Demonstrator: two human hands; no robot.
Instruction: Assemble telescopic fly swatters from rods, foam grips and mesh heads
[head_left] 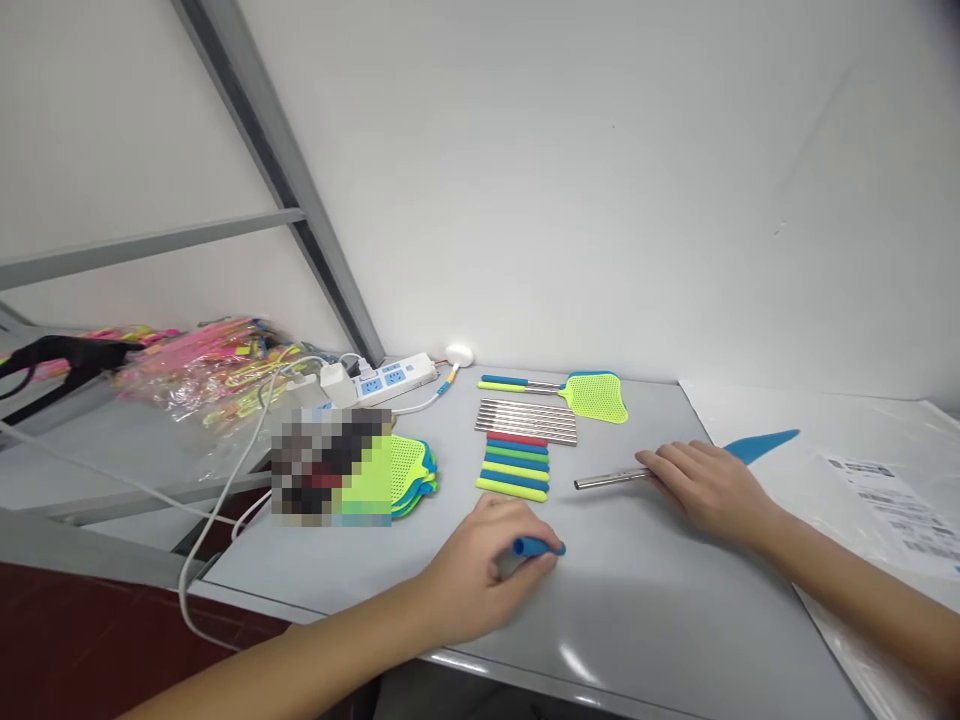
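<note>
My left hand is closed on a blue handle sleeve, its hollow end turned up to the left. Over at the right, my right hand grips a fly swatter by its metal rod; the blue head sticks out beyond the fingers. The rod's bare end points left, apart from the sleeve. Between and behind the hands lie a row of coloured handle sleeves and a row of metal rods. Farther back rest fly swatters with handles on, a yellow-green head uppermost.
Left on the grey table is a stack of swatter heads, partly blurred out. Behind it stand a power strip and white cables. Plastic-wrapped colourful items lie by a metal frame. White wrapping covers the right side.
</note>
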